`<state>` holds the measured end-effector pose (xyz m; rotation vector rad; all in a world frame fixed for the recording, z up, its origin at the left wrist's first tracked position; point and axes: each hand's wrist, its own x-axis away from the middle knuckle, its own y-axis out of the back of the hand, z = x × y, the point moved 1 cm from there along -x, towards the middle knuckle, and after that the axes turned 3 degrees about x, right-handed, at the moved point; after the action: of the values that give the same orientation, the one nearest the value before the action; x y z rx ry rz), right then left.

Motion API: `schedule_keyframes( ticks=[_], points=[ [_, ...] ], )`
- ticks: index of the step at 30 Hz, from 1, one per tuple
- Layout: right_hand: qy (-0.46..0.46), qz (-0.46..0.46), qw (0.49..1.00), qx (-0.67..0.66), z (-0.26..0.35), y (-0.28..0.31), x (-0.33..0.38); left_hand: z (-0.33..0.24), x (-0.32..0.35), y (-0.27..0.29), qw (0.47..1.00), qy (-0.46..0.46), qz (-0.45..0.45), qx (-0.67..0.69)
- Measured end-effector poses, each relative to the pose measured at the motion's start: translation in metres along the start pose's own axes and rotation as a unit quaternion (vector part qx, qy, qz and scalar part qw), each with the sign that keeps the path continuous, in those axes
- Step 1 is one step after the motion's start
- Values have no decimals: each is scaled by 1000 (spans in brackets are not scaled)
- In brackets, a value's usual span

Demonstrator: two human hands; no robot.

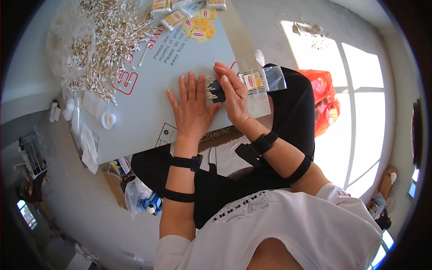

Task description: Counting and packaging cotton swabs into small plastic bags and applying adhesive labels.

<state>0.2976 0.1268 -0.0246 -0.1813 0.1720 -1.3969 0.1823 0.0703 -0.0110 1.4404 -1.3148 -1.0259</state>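
Observation:
My left hand (193, 110) lies flat on the grey tabletop board (148, 99), fingers stretched out, over some cotton swabs. The white tips of these cotton swabs (209, 92) show between my two hands. My right hand (236, 96) is closed around a small dark flat piece (218, 91), which sits against the swab tips. How far the piece reaches under my fingers is hidden. Just right of that hand, at the board's edge, lies a clear bag of cotton swabs (261, 81) with a yellow label; part of it is behind my fingers.
A big heap of loose cotton swabs (112, 40) with clear plastic covers the far left. Yellow label cards (200, 29) and filled swab packs (175, 19) lie at the back. A small white round container (108, 120) stands at left. A red plastic bag (321, 99) is on the floor at right.

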Motion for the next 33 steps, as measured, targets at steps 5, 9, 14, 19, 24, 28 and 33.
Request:
schedule_keyframes(
  ticks=[5,9,14,19,24,28,33],
  points=[
    [33,13,999,35,-2,-3,3,11,-4,0,991,-12,-88,96],
    [45,4,999,22,-2,-7,-7,19,-4,-4,905,43,-204,371],
    [180,30,915,359,11,-9,-27,28,0,-12,982,-10,-141,123],
    [253,95,865,422,5,4,-30,6,-1,-10,997,25,-66,18],
    [245,100,865,426,7,6,-25,6,0,-12,998,27,-61,14],
    [204,123,855,461,11,7,-38,7,0,-11,998,23,-64,11],
    [223,169,798,534,15,5,-46,5,0,-10,996,26,-81,20]
  ],
)
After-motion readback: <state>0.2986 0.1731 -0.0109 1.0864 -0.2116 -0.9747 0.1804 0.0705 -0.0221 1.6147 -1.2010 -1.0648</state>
